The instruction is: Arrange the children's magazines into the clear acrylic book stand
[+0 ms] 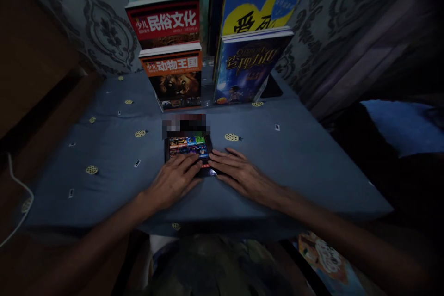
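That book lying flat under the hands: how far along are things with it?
Four books already stand upright in the rack at the back. One colourful book lies flat on the blue cloth, with the left hand and right hand resting open on its near edge. It is not gripped or lifted yet.

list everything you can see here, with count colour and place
book lying flat: 1, dark with colourful cover, middle of the table under both hands
upright books on stand: 4 plain to see, two red and orange at left, two blue and yellow at right, back of the table
table cloth: 1, blue-grey with small yellow round motifs, covering the table
patterned wall covering: grey, behind the books
white cable: 1, far left beside the table
left hand: 1, flat on the lying book's near left part
right hand: 1, fingertips on the book's near right edge
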The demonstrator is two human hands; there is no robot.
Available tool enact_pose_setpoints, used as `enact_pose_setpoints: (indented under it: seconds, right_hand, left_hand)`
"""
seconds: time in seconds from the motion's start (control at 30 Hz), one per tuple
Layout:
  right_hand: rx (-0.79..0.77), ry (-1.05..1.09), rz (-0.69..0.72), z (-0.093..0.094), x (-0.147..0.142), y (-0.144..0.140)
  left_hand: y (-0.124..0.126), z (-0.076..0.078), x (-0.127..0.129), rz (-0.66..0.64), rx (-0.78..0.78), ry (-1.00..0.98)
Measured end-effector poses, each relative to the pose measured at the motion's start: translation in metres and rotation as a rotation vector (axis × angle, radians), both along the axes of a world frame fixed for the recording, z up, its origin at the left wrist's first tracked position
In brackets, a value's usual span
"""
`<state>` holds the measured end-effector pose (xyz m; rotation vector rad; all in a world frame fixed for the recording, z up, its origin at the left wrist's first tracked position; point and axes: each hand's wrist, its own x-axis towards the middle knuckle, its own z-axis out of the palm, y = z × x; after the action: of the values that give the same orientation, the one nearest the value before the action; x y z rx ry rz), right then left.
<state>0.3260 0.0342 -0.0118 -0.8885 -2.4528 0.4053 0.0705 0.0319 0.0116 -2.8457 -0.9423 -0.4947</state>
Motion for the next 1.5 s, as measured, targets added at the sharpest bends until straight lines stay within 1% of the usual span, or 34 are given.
enact_pose_setpoints:
  seconds: [0.2, 0.33, 0.53, 0.73, 0.93, 1.1, 1.2, 1.27, 1.37, 1.47, 1.5]
  right_hand:
    - [0.033, 0.042, 0.01, 0.001, 0.004, -0.003]
    - [0.011, 0.119, 0.028, 0.0, 0.007, -0.004]
    - [-0.038, 0.201, 0.025, 0.004, 0.006, -0.005]
    - [-0.095, 0.217, 0.005, 0.005, 0.006, -0.004]
    - [-0.031, 0.219, 0.057, 0.002, 0.007, -0.005]
    - [-0.017, 0.192, 0.051, 0.008, 0.005, -0.003]
    - [-0.028, 0.141, 0.045, 0.01, -0.004, 0.009]
    - [-0.046, 0.071, 0.03, 0.011, -0.017, 0.022]
    - [-0.055, -0.061, -0.007, 0.014, -0.044, 0.047]
    - [-0.039, -0.189, -0.071, 0.022, -0.076, 0.071]
    - [-0.039, -0.216, -0.072, 0.025, -0.087, 0.077]
  left_hand:
    - [-0.002, -0.006, 0.002, -0.035, 0.101, 0.06]
    - [-0.005, -0.009, 0.001, -0.053, 0.103, 0.125]
    - [-0.005, -0.003, 0.001, -0.066, 0.105, 0.192]
    - [-0.005, 0.001, 0.002, -0.062, 0.104, 0.172]
    - [-0.005, -0.005, 0.002, -0.038, 0.091, 0.081]
    - [-0.005, -0.012, 0.002, -0.033, 0.118, 0.011]
    - [-0.006, -0.012, 0.003, -0.029, 0.14, -0.006]
    - [-0.006, -0.01, 0.005, -0.03, 0.156, -0.01]
    - [-0.006, -0.006, 0.008, -0.032, 0.172, -0.021]
    - [-0.005, -0.001, 0.01, -0.033, 0.164, -0.028]
    - [-0.005, 0.0, 0.01, -0.03, 0.157, -0.029]
